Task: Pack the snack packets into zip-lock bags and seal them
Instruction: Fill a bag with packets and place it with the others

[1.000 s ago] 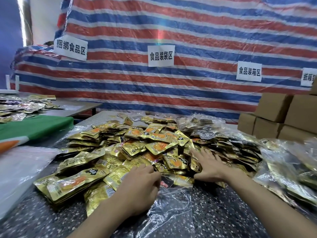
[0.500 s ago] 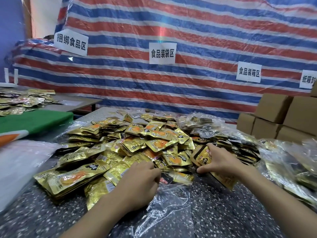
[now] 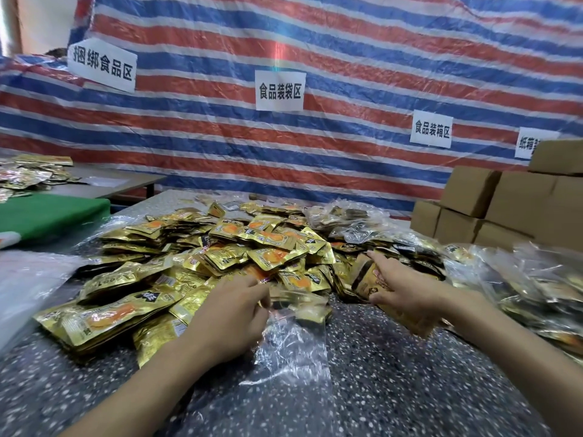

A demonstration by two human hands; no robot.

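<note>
Gripping a bundle of gold packets [image 3: 367,279] just right of the frame's centre, the right hand [image 3: 407,290] has its thumb low on the near side and its fingers over the top edge, clamped on the bundle. The bundle stands on edge against the right side of the big pile of snack packets [image 3: 220,253], which fills the middle of the frame on the speckled table [image 3: 410,383].

The left hand [image 3: 233,313], centre-low, has its fingers curled together at the mouth of a clear zip-lock bag [image 3: 293,348]. They appear to pinch its upper edge, though blur hides the exact hold. The bag lies flat on the table between the two hands, its mouth toward the pile and touching the nearest packets.

Along the right edge lie filled clear bags [image 3: 536,279], heaped and overlapping. Brown cardboard boxes [image 3: 504,200] are stacked in the upper right. A red, white and blue striped tarp [image 3: 315,146] hangs across the top of the frame, with white paper signs [image 3: 279,90] fixed to it. At the left edge sits a green cloth [image 3: 47,216], and beyond it a second table [image 3: 110,181] carries more gold packets.
</note>
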